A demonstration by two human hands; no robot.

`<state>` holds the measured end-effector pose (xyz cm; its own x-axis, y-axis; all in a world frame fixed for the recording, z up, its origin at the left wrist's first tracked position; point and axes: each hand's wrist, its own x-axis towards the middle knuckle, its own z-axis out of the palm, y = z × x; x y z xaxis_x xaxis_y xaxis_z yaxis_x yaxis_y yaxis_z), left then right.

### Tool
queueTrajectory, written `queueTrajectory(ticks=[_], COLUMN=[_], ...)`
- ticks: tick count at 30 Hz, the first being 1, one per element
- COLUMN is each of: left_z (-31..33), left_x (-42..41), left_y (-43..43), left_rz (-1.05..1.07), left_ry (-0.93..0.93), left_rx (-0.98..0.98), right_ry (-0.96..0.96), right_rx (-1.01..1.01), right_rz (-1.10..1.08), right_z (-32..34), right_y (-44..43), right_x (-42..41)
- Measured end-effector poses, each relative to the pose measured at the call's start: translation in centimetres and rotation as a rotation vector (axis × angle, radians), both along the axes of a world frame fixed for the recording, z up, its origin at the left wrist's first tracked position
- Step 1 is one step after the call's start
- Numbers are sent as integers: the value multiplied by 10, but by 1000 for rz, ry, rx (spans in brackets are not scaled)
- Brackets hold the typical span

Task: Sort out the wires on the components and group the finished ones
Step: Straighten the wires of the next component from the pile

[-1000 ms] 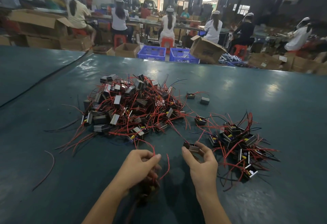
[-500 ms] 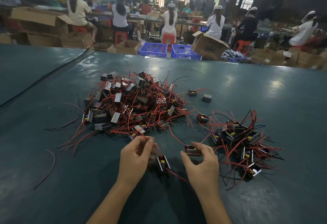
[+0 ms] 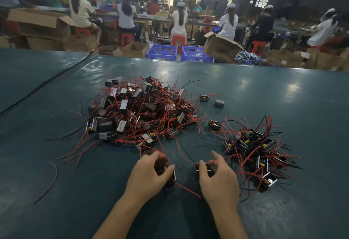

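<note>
A big tangled pile of small black-and-silver components with red wires [image 3: 139,112] lies at the table's middle left. A smaller group of components [image 3: 255,148] lies to the right. My left hand [image 3: 149,176] grips one component [image 3: 171,174] whose red wire trails toward the right. My right hand [image 3: 217,178] pinches another component [image 3: 203,167] between thumb and fingers, just left of the smaller group. Much of the left component is hidden behind my fingers.
Two stray components [image 3: 204,98] [image 3: 219,103] sit behind the gap between the piles. A loose red wire [image 3: 51,178] lies at the left. The dark green table [image 3: 283,97] ends at blue crates [image 3: 162,51], cardboard boxes and seated workers beyond.
My left hand has dropped from the wires onto the component lying between my hands and closed on it. My right hand keeps its component and has barely moved.
</note>
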<state>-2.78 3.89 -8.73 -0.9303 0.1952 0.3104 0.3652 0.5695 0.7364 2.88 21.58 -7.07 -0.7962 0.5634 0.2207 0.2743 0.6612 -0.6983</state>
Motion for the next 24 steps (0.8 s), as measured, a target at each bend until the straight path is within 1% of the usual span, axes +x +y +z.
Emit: queueTrajectory(ticks=[2,4,8,11,12,13,15,17,19,22,24], left_z=[1,3,11,18,19,19,17,16,15,19,21], left_x=[2,4,8,10,10,10,11,13,15,18,19], left_y=[1,3,8,10,10,10,11,12,13,11,11], left_rz=[-48,-87,-22,89,114,125,116,80,25,-9,-18], left_ry=[-31,-68,-72,-36,-24,-11,25,61,98,98,68], left_rx=[60,181,459,645,687,710,703,667,598,462,443], right_ry=[11,27,119,247,279,295,271,235,250,300,292], right_rx=[-45,-96,-131,-147,-208,-309,-522,-654,-693,-714,-804], right_rz=[-40,-66,-84,-17,39,111,260,359,388,350,367], right_z=[4,5,3,3,3,2,2,0,0,2,6], right_y=[3,7,11,8,7,5,-2,-12,-21,-22,-19], right_x=[1,0,-1,-2,-3,-5,-6,-6,-6,-7,-5])
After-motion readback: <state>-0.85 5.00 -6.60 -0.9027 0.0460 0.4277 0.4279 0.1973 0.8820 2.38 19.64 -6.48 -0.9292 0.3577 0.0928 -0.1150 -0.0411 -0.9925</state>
